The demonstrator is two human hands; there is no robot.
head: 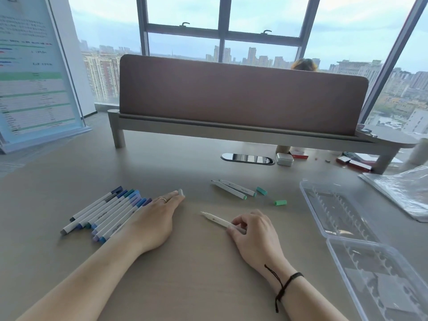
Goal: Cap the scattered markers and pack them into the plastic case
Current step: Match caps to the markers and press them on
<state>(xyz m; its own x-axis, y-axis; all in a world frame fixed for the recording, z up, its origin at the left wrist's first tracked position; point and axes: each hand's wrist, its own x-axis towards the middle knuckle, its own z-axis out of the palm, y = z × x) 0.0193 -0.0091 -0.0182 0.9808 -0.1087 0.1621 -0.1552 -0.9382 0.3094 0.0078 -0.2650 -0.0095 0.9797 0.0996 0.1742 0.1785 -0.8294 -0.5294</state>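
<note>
Here the table carries everything; the open plastic case lies at its right side, and places below are told from that case. Well to the case's left, a row of capped markers lies side by side; between that row and the case, two uncapped markers lie together, with two loose green caps just toward the case from them. The left hand lies flat and released, palm down beside the capped row, forearm stretched forward, straight fingertips touching a small grey cap. The right hand, nearer the case, has its fingers curled round a white uncapped marker, whose tip points away from the case; its wrist rests on the table.
</note>
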